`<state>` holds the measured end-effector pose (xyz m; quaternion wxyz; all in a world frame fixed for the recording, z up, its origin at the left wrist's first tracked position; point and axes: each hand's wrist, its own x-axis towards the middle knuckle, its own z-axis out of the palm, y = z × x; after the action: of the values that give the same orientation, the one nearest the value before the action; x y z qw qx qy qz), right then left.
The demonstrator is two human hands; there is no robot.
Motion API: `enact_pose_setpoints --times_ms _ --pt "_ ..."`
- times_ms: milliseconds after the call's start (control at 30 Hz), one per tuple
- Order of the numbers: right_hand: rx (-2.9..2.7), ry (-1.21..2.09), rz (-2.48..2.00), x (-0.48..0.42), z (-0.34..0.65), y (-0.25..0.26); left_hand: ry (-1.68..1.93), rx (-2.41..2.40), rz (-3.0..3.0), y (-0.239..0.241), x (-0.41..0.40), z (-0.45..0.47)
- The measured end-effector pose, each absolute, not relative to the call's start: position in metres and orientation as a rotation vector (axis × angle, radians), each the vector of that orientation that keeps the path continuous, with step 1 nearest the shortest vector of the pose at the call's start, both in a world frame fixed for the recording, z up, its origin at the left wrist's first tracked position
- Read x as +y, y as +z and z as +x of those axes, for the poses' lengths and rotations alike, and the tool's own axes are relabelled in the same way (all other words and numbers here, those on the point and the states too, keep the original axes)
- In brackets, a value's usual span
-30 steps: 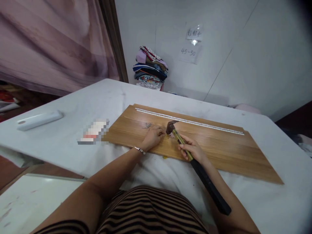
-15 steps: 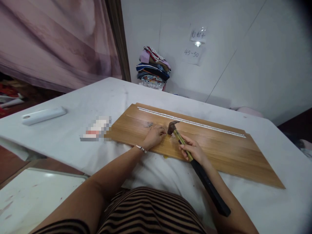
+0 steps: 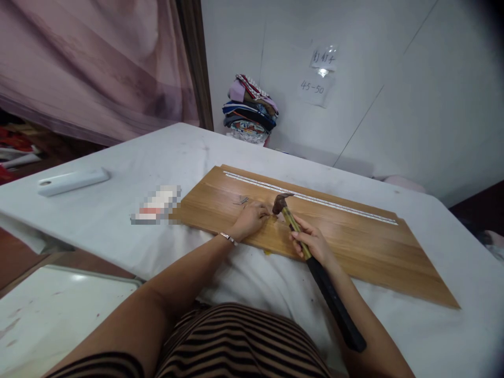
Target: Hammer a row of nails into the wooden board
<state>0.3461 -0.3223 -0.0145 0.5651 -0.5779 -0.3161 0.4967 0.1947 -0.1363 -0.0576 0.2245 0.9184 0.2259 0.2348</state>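
The hammer (image 3: 318, 273) slanted over the wooden board (image 3: 378, 257), its head (image 3: 279, 203) just beside the left hand (image 3: 251, 218). The right hand (image 3: 314, 243) gripped it partway along; the left fingertips were drawn together — around what, I could not tell. Loose nails (image 3: 241, 200) lay near them — the board flat on the white table (image 3: 169, 152).

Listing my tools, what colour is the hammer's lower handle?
Black lower handle, clearest in the head view.

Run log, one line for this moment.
left hand: at wooden board, grip unclear | right hand: gripping hammer | nails: on board
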Motion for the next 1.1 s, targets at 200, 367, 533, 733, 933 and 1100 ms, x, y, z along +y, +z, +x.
enact_pose_setpoints --times_ms 200,367,533,733,933,1100 --pt "-0.771 1.177 -1.339 -0.3213 0.3449 -0.0172 0.681 0.644 2.566 -0.0544 -0.1398 0.1941" --pt "-0.785 1.192 -1.349 -0.3219 0.345 -0.0162 0.655 0.663 2.598 -0.0542 -0.1394 0.1949" --pt "-0.786 1.178 -1.356 -0.3225 0.3427 -0.014 0.674 0.651 2.6 -0.0543 -0.1389 0.1948" --pt "-0.772 1.176 -1.372 -0.3217 0.3401 -0.0086 0.663 0.652 2.604 -0.054 -0.1392 0.1944" --pt "-0.766 1.164 -1.392 -0.322 0.3402 -0.0097 0.653 0.657 2.604 -0.0554 -0.1385 0.1945" --pt "-0.788 1.164 -1.373 -0.3224 0.3415 -0.0137 0.647 0.659 2.601 -0.0546 -0.1385 0.1954"
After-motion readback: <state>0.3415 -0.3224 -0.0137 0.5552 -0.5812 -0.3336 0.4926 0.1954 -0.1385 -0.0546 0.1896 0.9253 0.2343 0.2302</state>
